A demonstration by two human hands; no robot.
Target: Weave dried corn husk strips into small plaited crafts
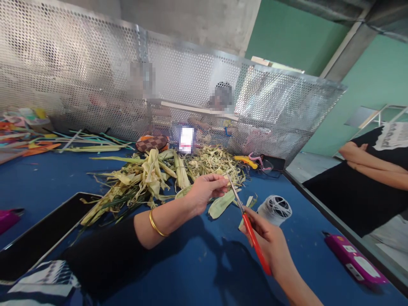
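Observation:
My right hand (266,236) grips a pair of scissors (253,238) with red handles, the blades pointing up and away toward my other hand. The fingers of my left hand (207,191) are pinched together at the blade tips, on a small pale piece of corn husk (227,178) mostly covered by the fingers. Below the blades a wider green husk leaf (221,205) lies on the blue table. Behind my left hand spreads a heap of dried corn husks (153,172), with a pile of thin shredded strips (212,159) to its right.
A spool of grey-white cord (274,210) stands right of the scissors. Purple packs (355,257) lie at the right and left edges. A black tray (47,238) sits at left. A perforated metal screen (191,80) closes off the back. Someone with folded arms (372,161) stands at right.

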